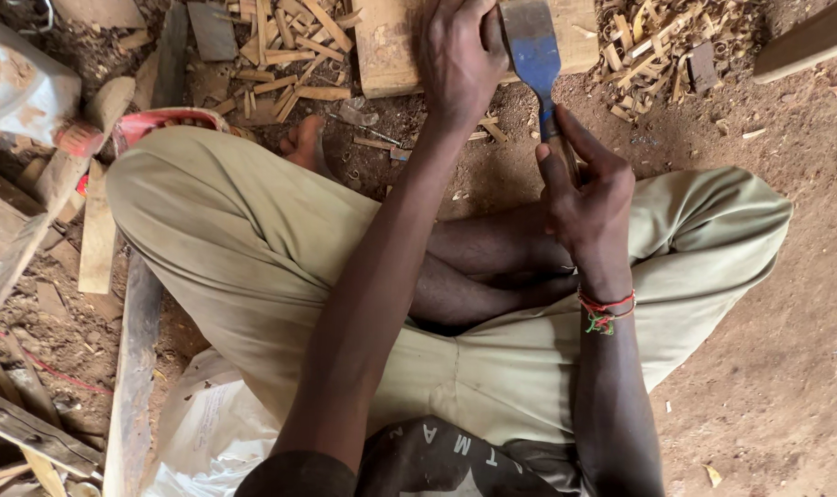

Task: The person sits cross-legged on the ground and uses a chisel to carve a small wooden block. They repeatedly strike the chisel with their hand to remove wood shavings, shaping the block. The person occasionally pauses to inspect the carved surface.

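The wood block (391, 46) lay on the dirt floor (786, 350) just in front of the person's crossed legs, among wood chips (289, 46). The chisel (534, 55) stood with its long axis pointing away from the body, its wide blade resting at the block's right part. The left hand (455, 60) lay pressed flat on the block, fingers spread, gripping nothing. The right hand (584, 198) was closed around the chisel handle, nearer to the body than the left hand.
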